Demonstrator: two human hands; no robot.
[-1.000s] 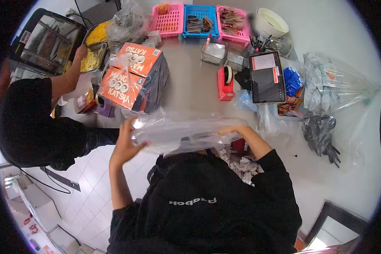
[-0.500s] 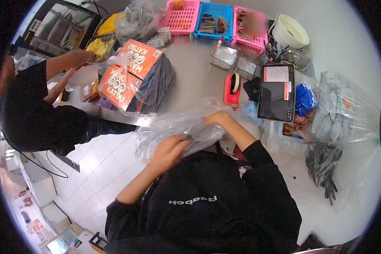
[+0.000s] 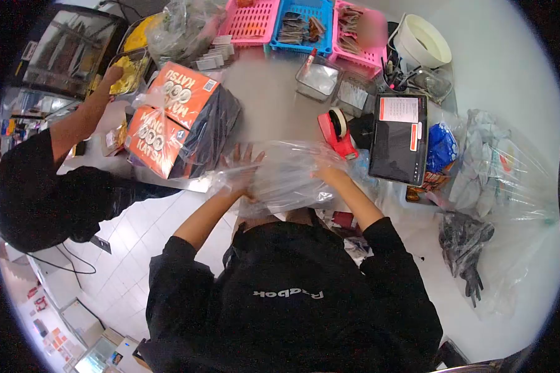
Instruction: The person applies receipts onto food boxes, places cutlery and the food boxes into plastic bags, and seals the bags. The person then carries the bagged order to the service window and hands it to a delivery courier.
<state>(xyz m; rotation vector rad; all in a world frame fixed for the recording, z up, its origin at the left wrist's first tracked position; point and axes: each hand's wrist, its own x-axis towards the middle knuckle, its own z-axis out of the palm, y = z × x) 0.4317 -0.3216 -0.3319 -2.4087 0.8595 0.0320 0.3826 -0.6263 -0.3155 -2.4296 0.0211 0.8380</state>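
A clear plastic bag [image 3: 286, 180] lies crumpled at the front edge of the steel table. My left hand [image 3: 241, 171] is inside or under its left part, fingers spread, seen through the film. At the bag's right side, my right hand [image 3: 330, 174] has its fingers closed on the plastic. Just left of the bag stand orange and black boxes [image 3: 174, 102] wrapped in clear plastic. A red tape dispenser [image 3: 338, 133] is behind my right hand.
A tablet [image 3: 398, 140] stands right of the dispenser. Pink basket [image 3: 249, 22], blue basket [image 3: 302, 25] and clear containers [image 3: 318, 79] line the back. A co-worker in black reaches into a tray of yellow food [image 3: 127, 74] at left. Bagged gloves [image 3: 463, 242] hang at right.
My left hand has moved up and forward to the table edge, and its fingers have spread inside or under the bag. The bag has shifted onto the table edge. The co-worker's arm has moved.
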